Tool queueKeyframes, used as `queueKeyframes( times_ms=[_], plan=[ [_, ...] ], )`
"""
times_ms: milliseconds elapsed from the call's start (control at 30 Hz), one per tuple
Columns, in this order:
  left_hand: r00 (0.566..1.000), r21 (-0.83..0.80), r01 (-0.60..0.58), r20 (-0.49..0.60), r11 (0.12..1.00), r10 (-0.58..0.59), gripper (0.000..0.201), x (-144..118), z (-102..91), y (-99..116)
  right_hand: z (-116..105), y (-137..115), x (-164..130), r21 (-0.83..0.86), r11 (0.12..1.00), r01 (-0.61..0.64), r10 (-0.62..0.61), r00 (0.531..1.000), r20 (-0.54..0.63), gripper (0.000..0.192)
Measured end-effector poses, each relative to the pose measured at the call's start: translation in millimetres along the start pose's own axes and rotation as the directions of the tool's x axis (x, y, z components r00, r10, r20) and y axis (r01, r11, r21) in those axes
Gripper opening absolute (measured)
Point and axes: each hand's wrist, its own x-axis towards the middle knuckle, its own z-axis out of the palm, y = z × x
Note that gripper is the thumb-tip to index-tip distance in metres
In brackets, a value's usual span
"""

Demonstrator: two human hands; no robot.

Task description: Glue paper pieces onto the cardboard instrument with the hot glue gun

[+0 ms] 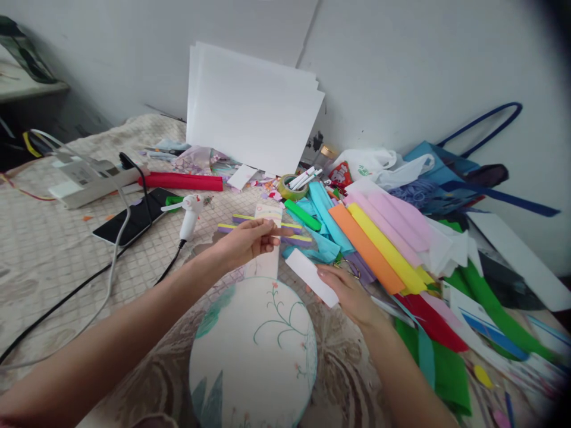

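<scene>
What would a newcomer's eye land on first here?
Probably the round, drawn-on disc at bottom centre. Next, the tall white sheets standing up at the back by the wall, and the bright papers heaped to the right. Between disc and papers, the right hand's grip holds a white card.

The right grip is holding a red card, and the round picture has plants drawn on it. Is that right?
Not quite: the card in the right grip is white, not red, as the head view shows. The round picture does have plants on it.
</scene>
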Motion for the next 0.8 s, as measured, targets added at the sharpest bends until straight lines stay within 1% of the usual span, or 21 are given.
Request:
queueKeyframes(
  times_ms=[67,133,200,233,300,367,400,433,500,567,633,733,800],
  plan=[
    [1.000,-0.016,0.008,-0.007,1.000,-0.008,0.026,-3,1.8,1,2,-2,-2,-0.004,1.000,0.009,-0.009,1.000,-0.006,0.034],
    [1.000,0.034,-0.005,-0.014,0.999,0.005,0.021,-5,4.2,1,4,-3,-3,-0.028,0.999,0.018,-0.018,1.000,-0.013,0.035],
    [1.000,0.079,-0.018,-0.001,0.997,0.018,0.021,-9,7.8,3,6,-5,-5,-0.065,0.998,0.021,-0.023,0.999,-0.032,0.035],
    [0.999,0.122,-0.034,0.007,0.992,0.034,0.022,-11,9.8,5,7,-7,-6,-0.082,0.996,0.017,-0.020,0.999,-0.042,0.035],
    [0.996,0.260,-0.093,0.013,0.961,0.093,0.018,-16,13.8,9,9,-10,-7,-0.111,0.994,0.011,-0.017,0.998,-0.055,0.036],
    [0.983,0.440,-0.170,0.014,0.882,0.182,0.009,-20,16.2,13,12,-13,-8,-0.124,0.992,0.021,-0.026,0.999,-0.040,0.038],
    [0.974,0.518,-0.204,0.022,0.831,0.225,0.007,-22,16.5,16,13,-15,-9,-0.126,0.991,0.033,-0.036,0.999,-0.022,0.038],
    [0.965,0.576,-0.233,0.037,0.783,0.260,0.009,-24,15.9,19,14,-16,-10,-0.126,0.991,0.047,-0.047,0.999,-0.003,0.038],
    [0.946,0.661,-0.288,0.081,0.693,0.315,0.013,-28,12.3,24,15,-18,-11,-0.119,0.991,0.066,-0.064,0.998,0.024,0.037],
    [0.928,0.716,-0.321,0.107,0.620,0.356,0.015,-33,5.2,29,15,-19,-12,-0.100,0.993,0.059,-0.056,0.998,0.036,0.035],
    [0.921,0.765,-0.294,0.066,0.573,0.385,0.017,-38,-5.0,31,14,-17,-13,-0.064,0.997,0.035,-0.033,0.999,0.031,0.034],
    [0.917,0.830,-0.155,-0.081,0.536,0.391,0.025,-49,-24.7,29,10,-13,-14,-0.022,1.000,0.016,-0.016,1.000,0.005,0.033],
    [0.914,0.860,-0.060,-0.157,0.507,0.375,0.030,-58,-39.1,22,4,-9,-13,0.003,0.999,0.034,-0.034,0.998,-0.045,0.032]
  ],
)
